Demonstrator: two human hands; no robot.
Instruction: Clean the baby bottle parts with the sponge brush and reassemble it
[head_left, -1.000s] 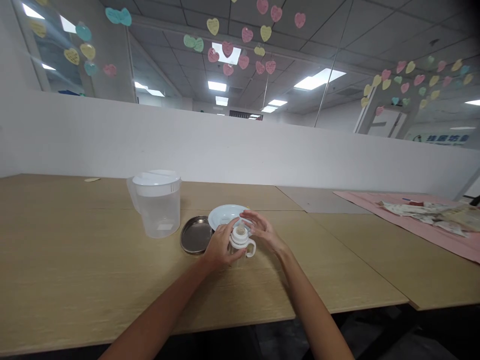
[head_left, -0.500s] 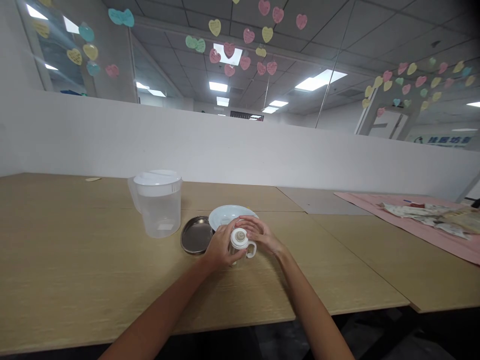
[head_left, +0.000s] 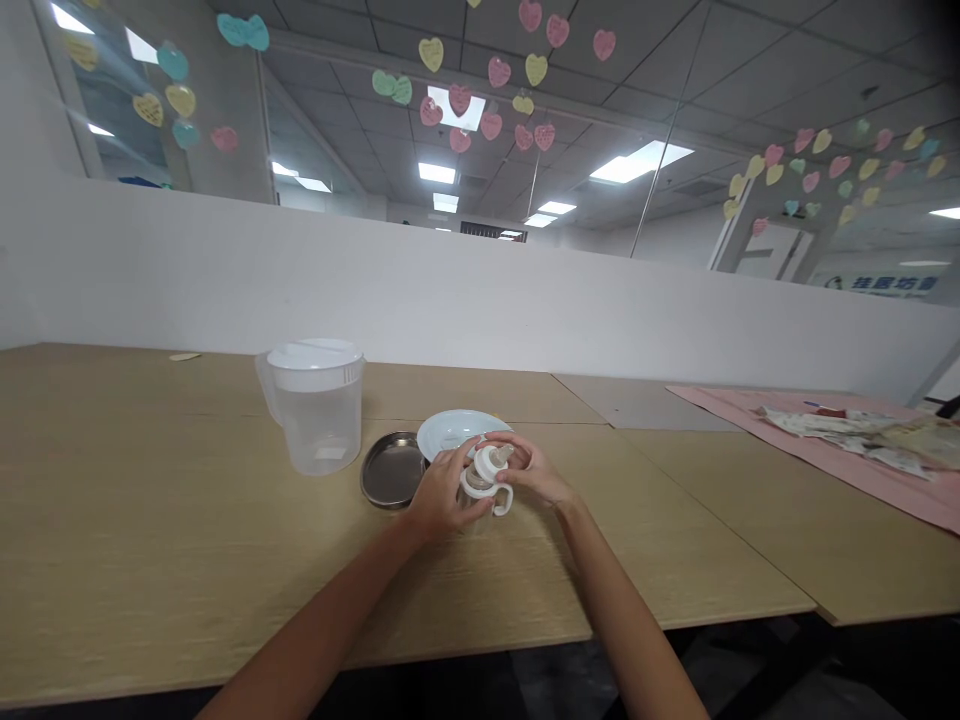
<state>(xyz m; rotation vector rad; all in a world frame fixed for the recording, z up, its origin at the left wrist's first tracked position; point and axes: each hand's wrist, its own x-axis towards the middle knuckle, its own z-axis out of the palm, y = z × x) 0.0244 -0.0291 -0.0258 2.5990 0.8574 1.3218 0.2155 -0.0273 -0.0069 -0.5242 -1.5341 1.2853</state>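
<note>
A clear baby bottle (head_left: 480,490) with a white collar and a curved white handle stands upright near the table's front middle. My left hand (head_left: 441,492) is wrapped round its left side. In my right hand (head_left: 531,468) is the white bottle cap (head_left: 491,461) with its pale nipple, pinched between thumb and fingers. This cap is tilted to the right above the bottle's mouth, and the opening shows beneath its left edge. Whether the cap still touches the rim I cannot tell. Part of the bottle's body is hidden by my left fingers.
Behind my hands lies a white bowl (head_left: 442,432). A dark metal tray (head_left: 391,472) sits left of it, and a lidded clear pitcher (head_left: 319,410) stands further left. A pink cloth (head_left: 739,407) with packets covers the far right. A white wall (head_left: 465,300) bounds the table's back.
The cap sat level on the bottle before; now my right hand has lifted and tipped it to the right, showing the bottle's mouth. My left hand has stayed in place.
</note>
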